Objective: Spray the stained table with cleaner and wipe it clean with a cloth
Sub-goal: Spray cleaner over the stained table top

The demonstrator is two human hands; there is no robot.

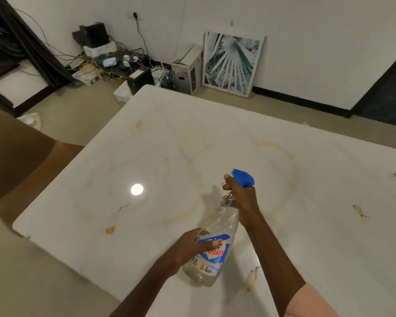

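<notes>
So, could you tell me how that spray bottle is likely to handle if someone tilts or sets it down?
The spray bottle looks nearly empty, with only a little liquid at its base, so probably light. Tall and narrow with a blue trigger head, it may tip easily on the glossy table. Both the left hand and right hand hold it.

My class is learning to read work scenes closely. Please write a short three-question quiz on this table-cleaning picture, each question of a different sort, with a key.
1. True or false: a cloth lies on the table.
2. Which hand holds the body of the spray bottle? A) left B) right
3. Fill in: the spray head is coloured ____.

Key:
1. False; none is in view.
2. A; the left hand grips the body, the right hand the neck.
3. Blue.
</notes>
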